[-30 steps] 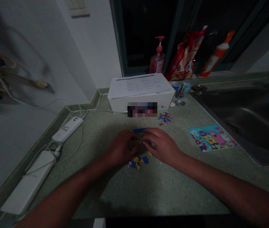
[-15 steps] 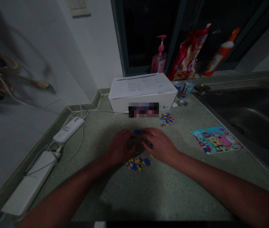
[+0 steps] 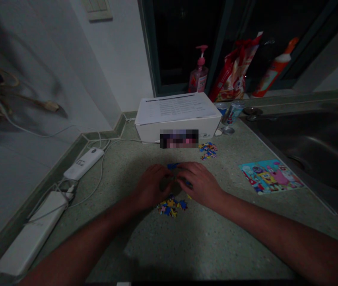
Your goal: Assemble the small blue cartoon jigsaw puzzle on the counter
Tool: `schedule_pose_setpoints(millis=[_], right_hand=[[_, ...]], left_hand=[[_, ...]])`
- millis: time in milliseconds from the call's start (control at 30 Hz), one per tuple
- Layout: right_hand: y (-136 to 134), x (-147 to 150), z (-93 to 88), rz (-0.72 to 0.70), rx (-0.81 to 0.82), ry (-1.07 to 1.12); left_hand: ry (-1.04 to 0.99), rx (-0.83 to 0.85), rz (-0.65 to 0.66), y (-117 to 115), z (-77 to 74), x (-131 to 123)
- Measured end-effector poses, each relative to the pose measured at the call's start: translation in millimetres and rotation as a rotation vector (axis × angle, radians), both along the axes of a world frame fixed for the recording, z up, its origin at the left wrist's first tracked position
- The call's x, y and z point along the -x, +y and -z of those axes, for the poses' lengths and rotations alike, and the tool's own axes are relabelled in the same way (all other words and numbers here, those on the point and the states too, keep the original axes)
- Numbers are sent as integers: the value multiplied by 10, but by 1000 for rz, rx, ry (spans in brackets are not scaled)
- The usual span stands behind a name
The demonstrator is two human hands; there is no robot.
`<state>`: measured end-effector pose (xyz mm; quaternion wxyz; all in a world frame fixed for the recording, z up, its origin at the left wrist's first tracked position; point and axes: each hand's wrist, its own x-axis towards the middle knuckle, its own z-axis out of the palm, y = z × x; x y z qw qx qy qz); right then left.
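My left hand and my right hand meet over the counter, fingers curled and fingertips nearly touching. Both appear pinched on a small jigsaw puzzle piece, mostly hidden by the fingers and dim light. Just beyond the fingertips lies a blue puzzle piece; more blue shows under my right palm. A loose pile of puzzle pieces, in yellow, blue and pink, lies on the near side of my hands. Farther back, a second pile of pieces sits in front of the white box.
A white box with printed paper on top stands at the back. On the right lie a colourful cartoon picture card and a sink. Power strips and cables run along the left wall. A can stands behind.
The view has shifted slightly. My hands stay together in almost the same place, with only small finger movements; the piles look unchanged.
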<state>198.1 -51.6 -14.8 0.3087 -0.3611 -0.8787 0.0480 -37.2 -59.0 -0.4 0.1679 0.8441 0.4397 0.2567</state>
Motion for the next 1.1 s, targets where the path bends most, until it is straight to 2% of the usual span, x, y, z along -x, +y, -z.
schedule_pose_setpoints(millis=[267,600,1100], right_hand=[[15,-5,-12,-10,9,19],[32,-26,-15,-18,-37,65],[34,-38,-30,-19,-21,66]], left_hand=[[-3,5,16,0,-5,-9],[-89,35,-42,-6,14,-16],[-81,39,-35,10,39,-13]])
